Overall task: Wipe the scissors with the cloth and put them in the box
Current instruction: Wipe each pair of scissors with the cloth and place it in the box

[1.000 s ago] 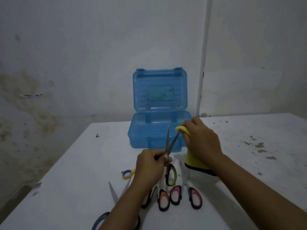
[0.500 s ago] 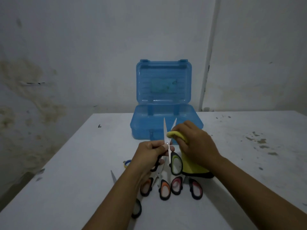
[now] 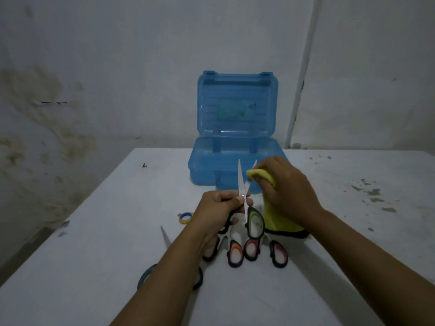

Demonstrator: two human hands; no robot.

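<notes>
The left hand [image 3: 220, 208] gripped a pair of green-handled scissors [image 3: 244, 201] near the pivot, fingers curled round the handle side, holding the pair upright above the white table [image 3: 94, 231] with both blades spread in a narrow V and pointing up. One green handle loop hung below the hand; the other was hidden by the fingers. The right hand [image 3: 286, 188] clutched a yellow cloth [image 3: 280, 220], its fingers folded over the cloth's upper fold, which was pinched about the right-hand blade near its tip. The rest of the cloth hung down to the table, where its dark-edged hem lay.

Behind the hands stood a translucent blue plastic box [image 3: 235, 161], its hinged lid raised upright; what lay inside could not be made out. On the table beneath the hands lay further scissors: an orange-handled pair [image 3: 235, 254], a pink-handled pair [image 3: 279, 254] just beside it, a blue-handled pair [image 3: 166, 241] partly covered by the left forearm, and a small yellow-and-blue handle ring [image 3: 186, 217] to the left. Stains marked the table's right side and the wall behind.
</notes>
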